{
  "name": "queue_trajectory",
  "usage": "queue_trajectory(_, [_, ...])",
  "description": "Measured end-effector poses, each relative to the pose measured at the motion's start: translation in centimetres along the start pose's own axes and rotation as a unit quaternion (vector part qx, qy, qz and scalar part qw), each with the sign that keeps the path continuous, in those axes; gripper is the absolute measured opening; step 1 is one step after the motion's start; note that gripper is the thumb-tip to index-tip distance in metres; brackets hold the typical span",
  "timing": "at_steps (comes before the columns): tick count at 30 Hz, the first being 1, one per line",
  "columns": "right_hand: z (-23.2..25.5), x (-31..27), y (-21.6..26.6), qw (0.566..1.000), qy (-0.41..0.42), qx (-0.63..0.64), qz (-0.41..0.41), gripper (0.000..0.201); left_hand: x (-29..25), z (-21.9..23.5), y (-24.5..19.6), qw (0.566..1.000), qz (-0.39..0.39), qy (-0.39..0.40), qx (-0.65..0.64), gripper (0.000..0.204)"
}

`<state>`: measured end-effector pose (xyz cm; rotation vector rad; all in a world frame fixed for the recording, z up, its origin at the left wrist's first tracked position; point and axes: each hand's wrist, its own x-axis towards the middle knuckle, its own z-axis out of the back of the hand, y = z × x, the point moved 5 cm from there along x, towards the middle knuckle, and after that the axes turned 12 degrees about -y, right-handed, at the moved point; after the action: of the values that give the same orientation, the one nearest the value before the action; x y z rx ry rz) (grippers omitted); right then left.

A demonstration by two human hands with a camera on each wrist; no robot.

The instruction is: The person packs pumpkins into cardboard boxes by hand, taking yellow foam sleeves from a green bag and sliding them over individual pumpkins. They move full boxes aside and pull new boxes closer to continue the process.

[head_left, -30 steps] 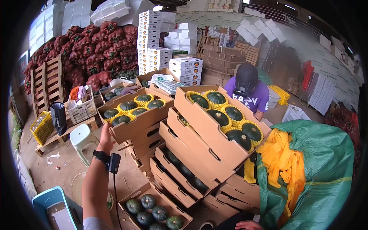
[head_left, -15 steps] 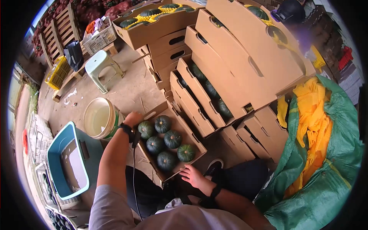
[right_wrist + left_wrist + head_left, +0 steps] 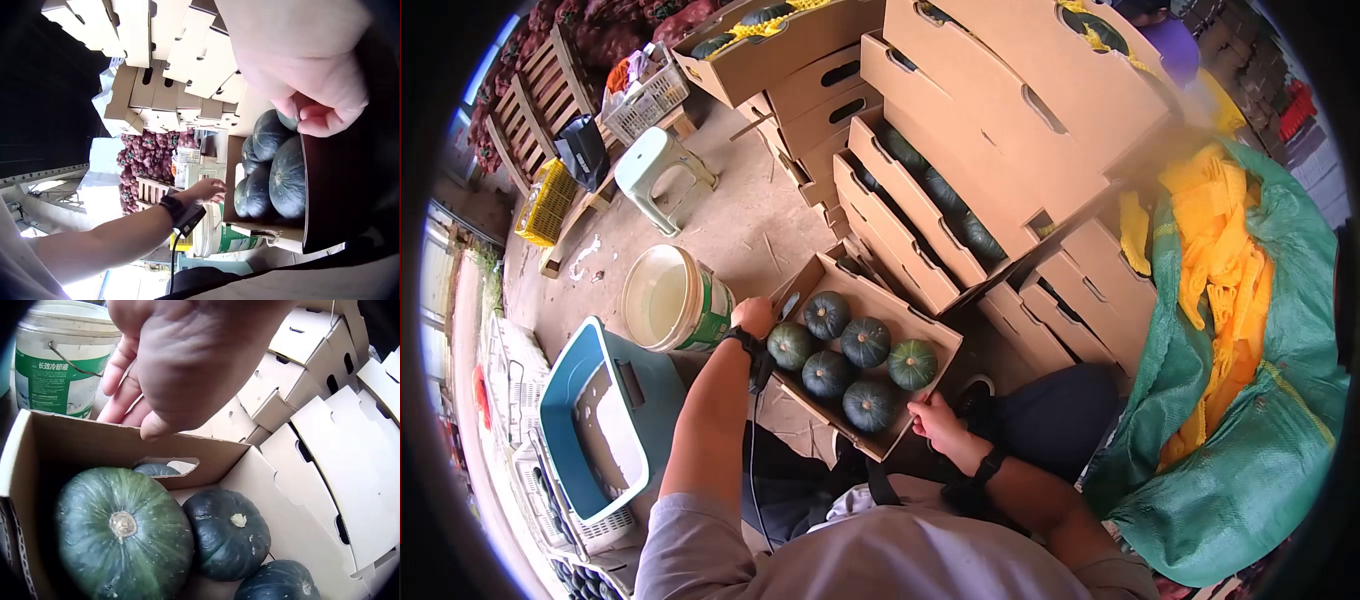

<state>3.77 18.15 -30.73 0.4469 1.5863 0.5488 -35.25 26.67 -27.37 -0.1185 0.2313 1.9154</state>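
A shallow cardboard box [image 3: 890, 440] holding several dark green kabocha squashes [image 3: 866, 342] sits low in front of my knees. My right hand [image 3: 940, 422] pinches the box's near right rim; the right wrist view shows that hand's [image 3: 325, 94] thumb and fingers on either side of the cardboard edge. At the opposite end is my left hand [image 3: 753, 317]. In the left wrist view the left hand [image 3: 187, 362] hangs over the end wall, its relaxed fingers on the outer side above the cut-out handle slot. One squash [image 3: 125, 528] there has a paler green skin.
Stacked cardboard boxes [image 3: 1000, 120] rise beyond the held box. A green sack [image 3: 1250, 450] with yellow foam netting [image 3: 1220, 300] stands right. On the left are a white bucket [image 3: 675, 300], a blue tub [image 3: 600, 430] and a pale stool [image 3: 655, 175]. Another person [image 3: 1178, 50] is at the upper right.
The head view has tipped down. My left hand has come from the upper stack to the low box; my right hand has gone from beside its rim to pinching it. The box has turned slightly.
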Motion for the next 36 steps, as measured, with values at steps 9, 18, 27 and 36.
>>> queue_trajectory(9, [7.7,4.8,4.3,0.857,-0.241,-0.323,0.323,0.021,-20.6,-1.7,-2.1,0.975,0.126,0.088,-0.16,0.039])
queue_trajectory(18, [5.9,-3.0,10.3,0.81,-0.299,-0.303,0.403,0.043,-22.3,-6.4,-3.1,0.997,-0.052,0.06,0.023,0.026])
queue_trajectory(27, [28.7,-23.7,30.1,0.484,-0.597,-0.18,0.614,0.045,-18.1,-11.4,-1.2,0.987,-0.057,0.12,0.089,0.029])
queue_trajectory(36, [39.3,-15.8,32.5,0.524,-0.627,-0.501,0.286,0.069,-19.7,-9.6,-3.0,0.986,0.135,-0.048,-0.084,0.026])
